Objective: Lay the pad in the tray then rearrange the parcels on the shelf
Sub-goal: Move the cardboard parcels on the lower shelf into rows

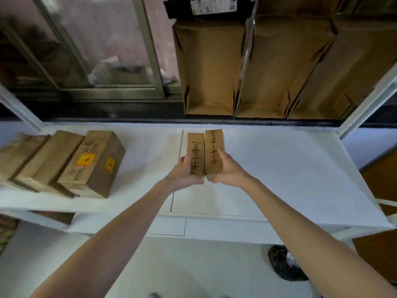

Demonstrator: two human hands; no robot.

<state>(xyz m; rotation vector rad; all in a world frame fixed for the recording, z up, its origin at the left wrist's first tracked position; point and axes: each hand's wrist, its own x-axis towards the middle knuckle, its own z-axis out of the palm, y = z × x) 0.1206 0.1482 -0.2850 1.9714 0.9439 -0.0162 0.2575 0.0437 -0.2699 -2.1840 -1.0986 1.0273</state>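
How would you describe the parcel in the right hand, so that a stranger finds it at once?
Look at the white shelf; two slim brown parcels are held side by side above its middle. The right hand grips the parcel marked 4-4-4004. Its neighbour, the parcel marked 4-3-3001 in the left hand, looks a little narrower.

2 hands: left (185, 168), right (223, 168). 2 held parcels (195, 154) (213, 150). 3 boxes (94, 163) (49, 155) (19, 153) at shelf (279, 168) left. 3 open cartons (209, 67) (277, 67) (343, 72) behind.
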